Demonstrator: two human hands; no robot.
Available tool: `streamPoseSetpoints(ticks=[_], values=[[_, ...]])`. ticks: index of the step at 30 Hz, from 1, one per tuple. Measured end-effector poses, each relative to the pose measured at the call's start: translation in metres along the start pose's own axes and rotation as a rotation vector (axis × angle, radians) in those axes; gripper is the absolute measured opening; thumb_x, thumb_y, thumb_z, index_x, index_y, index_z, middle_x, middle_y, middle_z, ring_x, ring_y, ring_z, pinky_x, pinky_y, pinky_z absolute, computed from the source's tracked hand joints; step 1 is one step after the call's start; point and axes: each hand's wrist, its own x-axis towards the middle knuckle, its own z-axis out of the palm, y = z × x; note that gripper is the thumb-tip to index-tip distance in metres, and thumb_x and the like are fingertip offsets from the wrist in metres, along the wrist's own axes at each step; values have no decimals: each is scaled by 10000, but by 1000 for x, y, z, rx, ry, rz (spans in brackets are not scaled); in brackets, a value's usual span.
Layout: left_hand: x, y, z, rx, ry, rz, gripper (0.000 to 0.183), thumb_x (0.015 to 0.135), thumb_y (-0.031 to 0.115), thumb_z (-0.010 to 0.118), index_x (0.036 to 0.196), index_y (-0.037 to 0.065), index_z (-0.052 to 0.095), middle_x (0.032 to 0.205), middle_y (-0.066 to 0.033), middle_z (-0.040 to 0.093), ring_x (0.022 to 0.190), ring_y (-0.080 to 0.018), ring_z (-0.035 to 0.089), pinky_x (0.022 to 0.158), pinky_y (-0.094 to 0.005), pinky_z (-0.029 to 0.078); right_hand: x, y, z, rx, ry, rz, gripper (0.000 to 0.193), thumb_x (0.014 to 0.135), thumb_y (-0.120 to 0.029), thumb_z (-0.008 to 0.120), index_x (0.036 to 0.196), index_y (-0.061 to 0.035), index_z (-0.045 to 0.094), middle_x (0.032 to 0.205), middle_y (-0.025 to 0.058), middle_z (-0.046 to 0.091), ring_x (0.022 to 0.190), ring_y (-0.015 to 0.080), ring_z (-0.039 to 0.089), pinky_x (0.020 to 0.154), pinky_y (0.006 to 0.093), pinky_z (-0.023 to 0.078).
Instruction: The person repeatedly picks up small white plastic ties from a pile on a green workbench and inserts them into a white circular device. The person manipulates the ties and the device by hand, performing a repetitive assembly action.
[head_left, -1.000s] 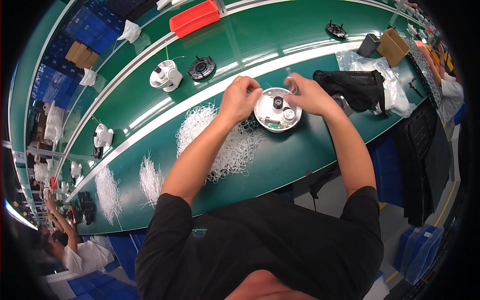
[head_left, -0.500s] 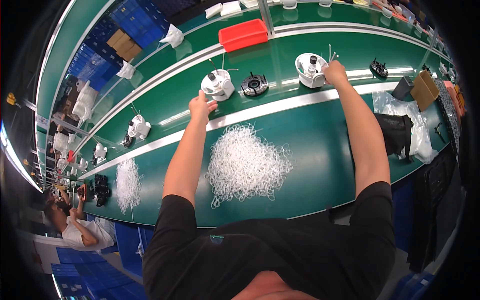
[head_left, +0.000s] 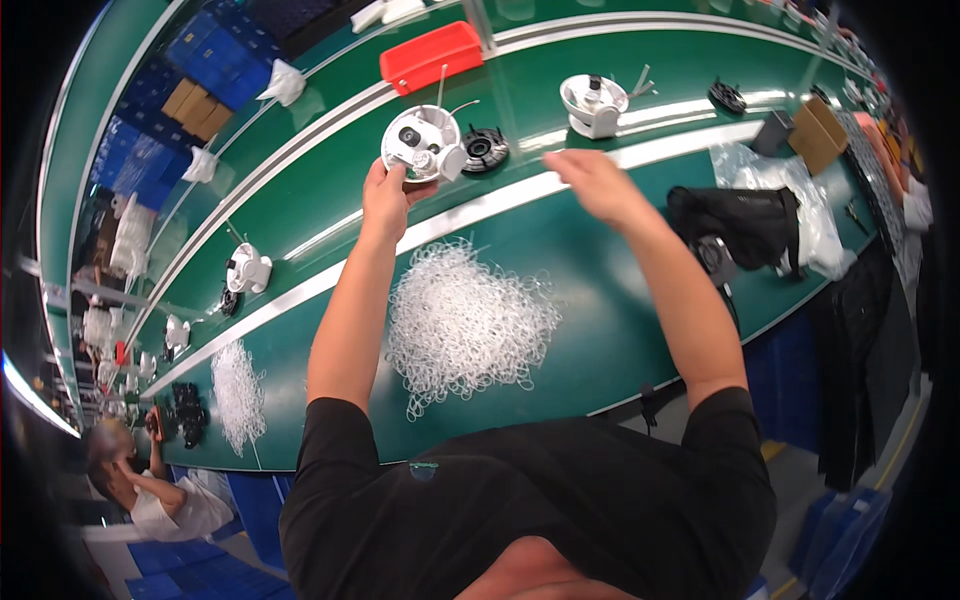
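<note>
My left hand (head_left: 385,200) grips a white bowl-shaped housing (head_left: 425,135) by its near rim, tilted so its inside shows. A round black opening and thin wires stand out in it. Just right of it on the green surface lies a black round part with spokes (head_left: 484,150), partly covered by the housing. My right hand (head_left: 597,188) is in the air over the pale rail, fingers stretched out to the left, with nothing visible in it. Beyond it stands a second white housing (head_left: 597,110) with wires, apart from the hand. A heap of thin white loops (head_left: 470,330) lies nearer me.
A red tray (head_left: 432,58) stands at the back. Farther left are another white housing (head_left: 248,270) and a second loop heap (head_left: 238,400). A black bag (head_left: 740,220), clear plastic (head_left: 825,235) and a cardboard box (head_left: 820,135) are on the right. A co-worker (head_left: 165,495) sits far left.
My left hand has taken hold of the near white housing and tilted it up. My right hand has let go of the other housing and moved left and nearer me.
</note>
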Motion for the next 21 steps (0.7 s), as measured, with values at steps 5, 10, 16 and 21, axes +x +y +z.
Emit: streamPoseSetpoints(ticks=[5, 10, 16, 21], values=[[-67, 13, 77, 133, -251, -42, 336, 1031, 177, 426, 1290, -19, 511, 1113, -140, 671, 895, -230, 706, 707, -352, 628, -12, 5, 24, 179, 143, -108, 463, 1006, -365, 538, 1218, 32, 645, 1104, 187, 676, 1020, 262, 638, 905, 352, 474], [-98, -8, 108, 188, -391, -187, 345, 1010, 132, 407, 1306, -13, 508, 1097, -136, 671, 878, -212, 711, 666, -321, 629, -41, 15, -3, -74, 251, -135, 326, 997, -253, 562, 1145, 3, 700, 1028, 152, 680, 958, 236, 651, 872, 332, 485], [-108, -31, 142, 201, -487, -271, 326, 969, 115, 479, 1243, -53, 533, 1004, -136, 681, 772, -215, 718, 583, -287, 617, -65, 38, -23, -16, 295, -112, 261, 968, -206, 617, 1098, -11, 732, 1046, 96, 650, 931, 187, 634, 860, 304, 484], [-105, -33, 151, 134, -463, -321, 455, 1007, 352, 576, 1196, -62, 569, 1041, -132, 661, 726, -189, 688, 604, -277, 596, -73, 50, -24, 192, 349, -157, 275, 956, -242, 633, 1077, -12, 720, 965, 92, 697, 852, 150, 647, 755, 280, 497]])
